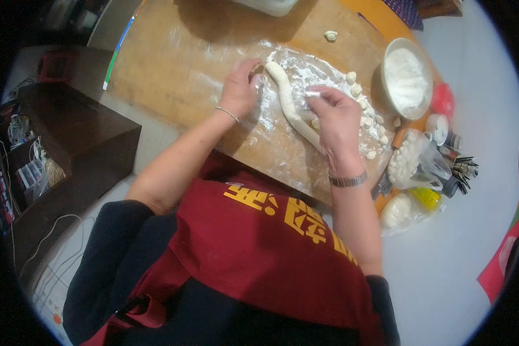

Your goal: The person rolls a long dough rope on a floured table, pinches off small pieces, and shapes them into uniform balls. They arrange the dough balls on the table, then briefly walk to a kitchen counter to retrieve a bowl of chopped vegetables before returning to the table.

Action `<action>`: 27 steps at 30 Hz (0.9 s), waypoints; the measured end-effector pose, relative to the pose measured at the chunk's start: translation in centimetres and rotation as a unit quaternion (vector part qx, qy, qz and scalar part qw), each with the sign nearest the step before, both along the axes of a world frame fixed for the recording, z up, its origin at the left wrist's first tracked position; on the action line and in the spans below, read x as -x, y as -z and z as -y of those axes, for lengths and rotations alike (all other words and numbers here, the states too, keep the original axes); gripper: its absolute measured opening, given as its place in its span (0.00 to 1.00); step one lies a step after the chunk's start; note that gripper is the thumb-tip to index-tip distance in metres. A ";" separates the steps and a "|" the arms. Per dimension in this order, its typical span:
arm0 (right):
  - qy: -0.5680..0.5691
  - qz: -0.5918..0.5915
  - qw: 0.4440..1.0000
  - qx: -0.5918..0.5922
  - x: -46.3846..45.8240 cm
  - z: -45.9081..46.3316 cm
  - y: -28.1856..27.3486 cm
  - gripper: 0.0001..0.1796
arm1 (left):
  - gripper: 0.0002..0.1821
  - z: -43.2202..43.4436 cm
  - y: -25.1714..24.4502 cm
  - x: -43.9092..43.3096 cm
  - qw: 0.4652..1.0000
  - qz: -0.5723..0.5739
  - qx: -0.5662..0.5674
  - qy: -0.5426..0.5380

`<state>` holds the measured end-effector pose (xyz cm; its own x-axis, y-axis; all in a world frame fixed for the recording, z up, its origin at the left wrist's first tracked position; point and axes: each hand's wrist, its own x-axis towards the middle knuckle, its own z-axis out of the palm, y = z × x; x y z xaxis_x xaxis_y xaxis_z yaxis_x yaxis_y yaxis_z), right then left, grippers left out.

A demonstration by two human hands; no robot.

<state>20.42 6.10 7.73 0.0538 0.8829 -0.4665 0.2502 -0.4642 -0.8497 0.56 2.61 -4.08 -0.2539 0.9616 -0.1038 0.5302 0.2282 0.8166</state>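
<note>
A long rope of pale dough [287, 101] lies in a bend across a floured wooden board [168, 78]. My left hand [242, 86] is just left of the rope's far end, its thumb and fingers curved apart with nothing seen between them. Over the rope's right side hangs my right hand [337, 114], fingertips drawn together. A pale, shiny blur shows at those fingertips; whether it is flour or a held object cannot be told. My right hand and wrist hide the rope's near end. Several small dough pieces [363, 103] lie scattered on the flour to the right.
A bowl of flour [404, 78] stands at the board's right. Nearer are a bag of white lumps [404, 158], a yellow-labelled bottle [427, 198] and a bagged pale mass [400, 212]. One dough piece [330, 36] sits farther back. A white container [270, 5] is at the far edge.
</note>
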 end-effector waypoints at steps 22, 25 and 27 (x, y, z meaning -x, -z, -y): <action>0.097 0.187 0.973 -0.093 -4.4 8.3 6.7 0.20 | 0.19 -2.8 0.8 2.3 0.956 0.007 -0.134 0.261; -0.028 0.364 0.925 -0.100 -4.6 11.0 7.9 0.26 | 0.20 -5.1 1.5 0.9 0.837 -0.271 -0.224 0.419; -0.110 0.467 0.875 -0.059 -3.5 12.7 9.2 0.30 | 0.18 -5.0 1.4 0.7 0.847 -0.230 -0.044 0.477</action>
